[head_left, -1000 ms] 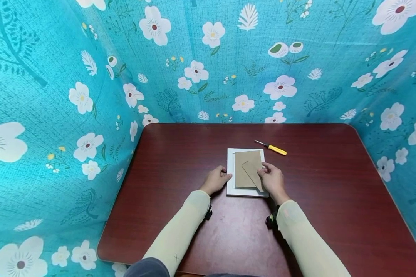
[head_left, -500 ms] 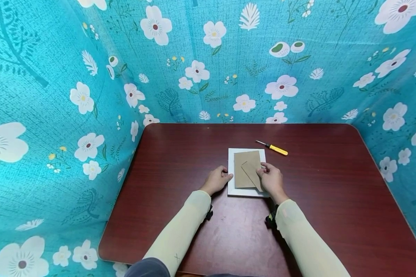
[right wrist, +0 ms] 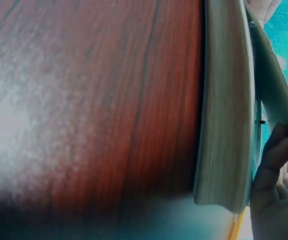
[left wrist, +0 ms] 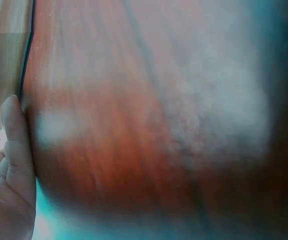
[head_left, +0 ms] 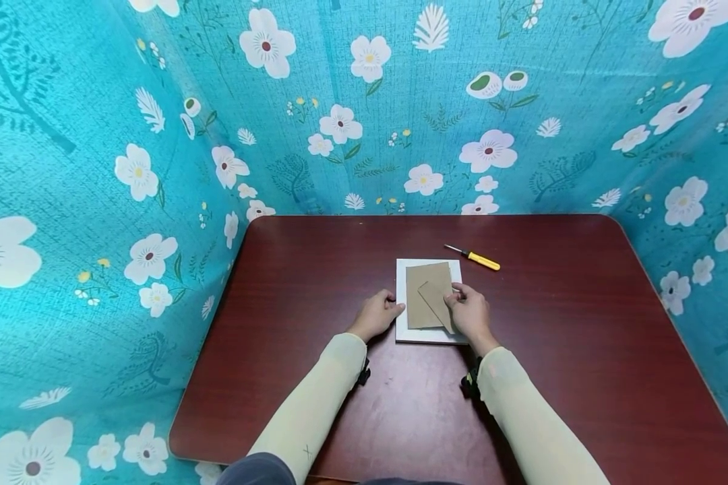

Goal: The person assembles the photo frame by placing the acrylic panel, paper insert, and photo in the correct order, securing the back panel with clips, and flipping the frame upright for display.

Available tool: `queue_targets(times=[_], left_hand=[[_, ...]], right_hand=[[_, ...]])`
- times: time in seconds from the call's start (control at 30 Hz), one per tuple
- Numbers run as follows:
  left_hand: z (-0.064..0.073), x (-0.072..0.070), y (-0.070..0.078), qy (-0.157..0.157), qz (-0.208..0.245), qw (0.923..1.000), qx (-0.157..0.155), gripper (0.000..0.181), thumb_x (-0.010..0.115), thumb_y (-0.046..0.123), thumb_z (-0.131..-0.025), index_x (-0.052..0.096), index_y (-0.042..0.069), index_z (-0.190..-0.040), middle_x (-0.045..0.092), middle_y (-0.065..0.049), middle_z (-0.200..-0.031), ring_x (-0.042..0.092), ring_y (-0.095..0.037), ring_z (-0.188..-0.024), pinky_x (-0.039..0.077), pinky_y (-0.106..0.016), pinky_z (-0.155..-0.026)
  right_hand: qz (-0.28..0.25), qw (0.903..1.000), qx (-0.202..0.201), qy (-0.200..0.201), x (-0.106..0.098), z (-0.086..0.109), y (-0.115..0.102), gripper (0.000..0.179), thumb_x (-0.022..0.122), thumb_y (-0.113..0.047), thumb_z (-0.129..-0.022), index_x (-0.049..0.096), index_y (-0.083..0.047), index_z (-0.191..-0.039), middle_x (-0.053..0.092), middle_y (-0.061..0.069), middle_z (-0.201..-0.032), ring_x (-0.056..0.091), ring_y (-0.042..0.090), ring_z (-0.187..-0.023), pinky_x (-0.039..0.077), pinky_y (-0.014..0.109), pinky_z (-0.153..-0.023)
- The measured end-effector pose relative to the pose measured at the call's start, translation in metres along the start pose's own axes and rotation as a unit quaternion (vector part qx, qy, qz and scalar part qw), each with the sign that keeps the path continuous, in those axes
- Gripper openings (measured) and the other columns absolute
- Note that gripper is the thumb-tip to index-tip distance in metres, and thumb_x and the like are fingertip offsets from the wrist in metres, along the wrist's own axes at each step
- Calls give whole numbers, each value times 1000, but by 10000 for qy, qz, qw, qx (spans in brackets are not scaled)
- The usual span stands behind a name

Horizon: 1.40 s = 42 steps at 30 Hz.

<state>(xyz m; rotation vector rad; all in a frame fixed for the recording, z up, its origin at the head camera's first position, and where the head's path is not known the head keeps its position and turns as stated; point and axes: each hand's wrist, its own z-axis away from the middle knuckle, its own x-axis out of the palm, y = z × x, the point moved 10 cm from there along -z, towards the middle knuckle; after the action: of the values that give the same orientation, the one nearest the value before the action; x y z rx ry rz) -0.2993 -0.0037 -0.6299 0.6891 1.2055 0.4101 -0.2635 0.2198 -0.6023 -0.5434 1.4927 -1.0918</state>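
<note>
1. Between the hands: white rectangular picture frame (head_left: 427, 335) with pale wood-look sides, flat on the dark red wood-grain counter (head_left: 321, 269), rear side up.
2. On top of it, nearer the right hand (head_left: 470, 313): brown rectangular cardboard-like backing board (head_left: 417, 310) with a slanted brown stand leg (head_left: 439, 300). Right wrist view: board tilted, edge by the right hand raised, visible gap to the frame.
3. Right hand pinches that raised edge, thumb on the upper face by the leg, finger bent underneath. Reads as a grip for controlling board angle from one side.
4. Left hand (head_left: 376, 315) holds the frame's opposite side, thumb over the rim, finger against the side wall. Probably an anchor, so the frame doesn't slide while the board gets handled.
5. Small black tabs (right wrist: 252, 23) show in the gap beside the right hand; likely board retainers, too small to tell if bent.
6. Beyond the right hand, just off the frame's far corner: slim screwdriver (head_left: 478, 259), yellow handle, metal shaft pointing leftward. Neither hand touches it; looks parked within right-hand reach.
7. Markings: handwritten-looking "X" on the pale cream left sleeve (head_left: 315, 394), behind the left hand. No readable brand or label on frame, board or screwdriver.
</note>
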Motion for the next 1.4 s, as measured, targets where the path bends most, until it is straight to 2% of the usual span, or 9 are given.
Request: queue_targets(times=[0.37,0.7,0.9,1.17,1.4], left_hand=[[1,-2,1,39,-89,9999,37,35,64,42,-93,61,12,-112,55,7,-79,51,-9,-69,43,-28,-68],[-1,1,-1,36,-86,10000,21,35,64,42,-93,61,13,-112,55,8,-79,51,-8,-69,43,-28,-68],[-1,2,-4,33,-100,9999,-49,36,64,44,-93,62,14,-112,56,8,-80,52,-9,-70,43,-29,-70],[-1,1,-3,40,-139,9999,-33,36,64,44,-93,62,14,-112,57,9,-80,53,-9,-71,44,-29,-71],[-1,1,-2,50,-98,9999,7,35,64,43,-93,62,14,-111,56,8,-80,53,-9,-71,44,-30,-71]], right_hand=[[210,9997,-21,-130,2,2,-1,37,66,-15,-93,61,-2,-127,65,11,-95,58,27,-93,40,43,-90],[688,9970,-317,-177,1,5,-6,40,66,-19,-91,61,-1,-126,66,11,-96,60,28,-92,43,45,-88],[1199,9911,-516,-261,3,9,-9,48,68,-22,-88,59,2,-128,63,10,-94,57,29,-89,45,46,-82],[1924,9774,-742,-472,6,10,-13,55,66,-31,-89,56,3,-131,61,23,-115,56,43,-107,42,56,-90],[2018,9737,-929,-496,6,13,-13,58,67,-33,-88,57,4,-131,60,23,-117,55,43,-109,42,56,-91]])
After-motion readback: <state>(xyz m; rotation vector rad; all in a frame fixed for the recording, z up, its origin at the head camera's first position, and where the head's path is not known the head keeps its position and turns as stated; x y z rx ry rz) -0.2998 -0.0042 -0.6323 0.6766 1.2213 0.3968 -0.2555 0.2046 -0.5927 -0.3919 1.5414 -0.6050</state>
